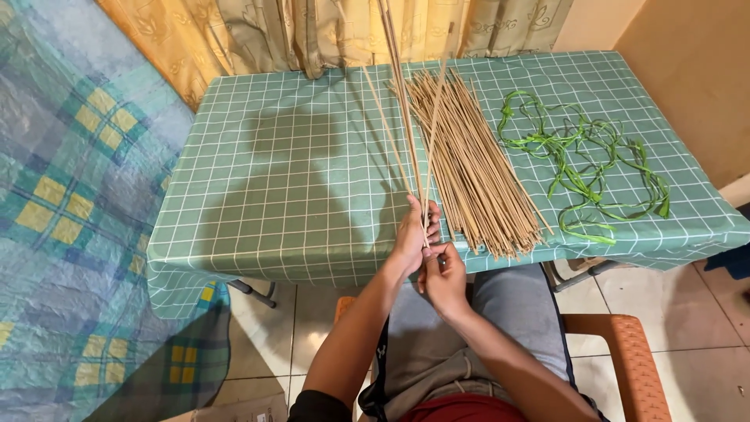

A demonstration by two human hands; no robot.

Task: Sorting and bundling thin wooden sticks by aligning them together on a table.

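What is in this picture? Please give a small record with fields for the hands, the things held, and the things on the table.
left hand: grips a few thin tan sticks near their lower ends, fanned upward
right hand: just below the left, fingers pinching the stick ends
stick pile: loose bundle lying on the table, right of the hands
green ribbon: tangled strands at the right of the pile
table: covered by a green checked cloth
seat: orange chair, person sitting
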